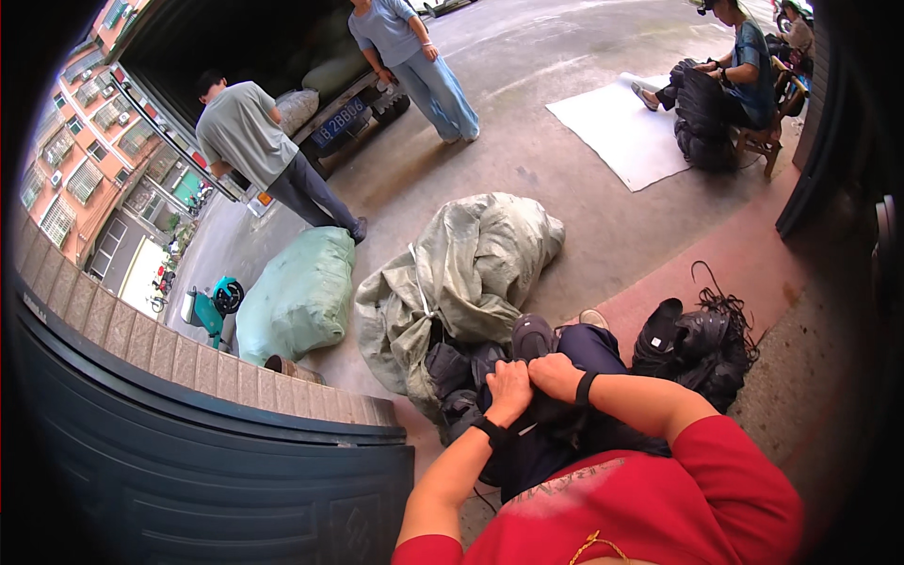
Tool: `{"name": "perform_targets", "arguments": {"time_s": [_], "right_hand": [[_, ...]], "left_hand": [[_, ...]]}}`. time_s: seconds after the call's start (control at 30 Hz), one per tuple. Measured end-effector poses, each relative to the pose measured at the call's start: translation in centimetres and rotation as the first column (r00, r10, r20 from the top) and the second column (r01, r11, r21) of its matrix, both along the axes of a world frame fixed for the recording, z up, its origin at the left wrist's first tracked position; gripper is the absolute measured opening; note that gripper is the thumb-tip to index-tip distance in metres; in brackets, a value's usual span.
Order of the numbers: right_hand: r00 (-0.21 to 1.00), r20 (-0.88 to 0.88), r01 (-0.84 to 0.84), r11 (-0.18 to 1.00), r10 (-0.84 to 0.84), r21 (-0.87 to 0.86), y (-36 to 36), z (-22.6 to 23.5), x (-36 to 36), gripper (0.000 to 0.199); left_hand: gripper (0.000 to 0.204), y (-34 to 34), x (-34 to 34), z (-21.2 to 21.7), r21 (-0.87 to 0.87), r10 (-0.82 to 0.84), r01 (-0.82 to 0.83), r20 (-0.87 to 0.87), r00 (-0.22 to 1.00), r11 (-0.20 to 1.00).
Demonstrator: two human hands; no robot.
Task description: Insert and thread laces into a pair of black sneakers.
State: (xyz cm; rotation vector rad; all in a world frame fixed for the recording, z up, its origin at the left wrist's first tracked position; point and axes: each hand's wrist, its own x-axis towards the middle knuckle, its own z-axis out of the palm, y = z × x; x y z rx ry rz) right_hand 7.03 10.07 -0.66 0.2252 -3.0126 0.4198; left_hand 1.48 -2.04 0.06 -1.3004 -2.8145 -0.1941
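My left hand (509,390) and my right hand (556,377) are close together over my lap, fingers closed on a dark shoe (534,336). Its rounded end points away from me, and my hands and the dark cloth around it hide part of the rest. Beyond my left hand lie dark bundled pieces (454,369) at the mouth of a large grey-green woven sack (480,259). To the right of my legs is a pile of black shoes (692,339) with loose laces trailing from it.
A stuffed pale green sack (299,294) stands at the left, near a dark blue metal door (217,452). Two people stand by an open truck (254,56). At the far right a seated person (749,71) handles black items beside a white sheet (617,132).
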Motion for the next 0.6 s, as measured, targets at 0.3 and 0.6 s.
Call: {"name": "perform_targets", "arguments": {"time_s": [0.3,0.6], "right_hand": [[0.999,-0.05,0.022,1.0,-0.022,-0.008,0.2,0.4,1.3,0.011],[0.98,-0.184,0.051,0.993,-0.07,-0.107,0.7,0.1,0.6,0.007]], "left_hand": [[0.014,-0.4,1.4,-1.2,0.206,-0.025,0.051,-0.126,0.992,0.977],[0.013,0.5,-0.2,0.0,-0.011,-0.066,0.065,-0.119,0.991,0.998]]}}
